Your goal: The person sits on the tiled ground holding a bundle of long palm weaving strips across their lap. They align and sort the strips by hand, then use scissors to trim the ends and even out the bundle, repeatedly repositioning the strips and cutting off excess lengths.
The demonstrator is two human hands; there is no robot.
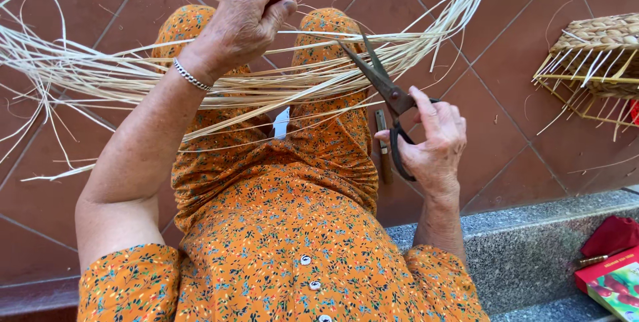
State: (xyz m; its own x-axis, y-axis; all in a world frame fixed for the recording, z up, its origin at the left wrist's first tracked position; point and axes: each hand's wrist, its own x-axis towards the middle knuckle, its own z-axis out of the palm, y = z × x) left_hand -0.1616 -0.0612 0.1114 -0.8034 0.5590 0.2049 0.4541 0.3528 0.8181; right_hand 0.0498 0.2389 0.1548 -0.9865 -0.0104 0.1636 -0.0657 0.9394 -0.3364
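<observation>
- A long bundle of pale, thin cane strips (100,72) fans out at the far left and runs rightward across the lap of the person in orange flowered clothing (279,229).
- The left hand (249,16), with a silver chain bracelet (192,76) at the wrist, is raised above the bundle; its grip is clenched, thumb and fingers pinching a single pale strip that stretches right from the bundle.
- A small white tag (281,122) lies on the lap just under the bundle.
- A pair of dark metal scissors (383,82) sits right of the left hand, blades parted and pointing up into the bundle, one blade touching that strip.
- The right hand (432,142) is below the right part of the bundle, its grip grasping the scissors' loop handles.
- A half-woven brown and yellow wicker basket (596,62) lies on the reddish tiled floor (519,42), well to the right of the bundle.
</observation>
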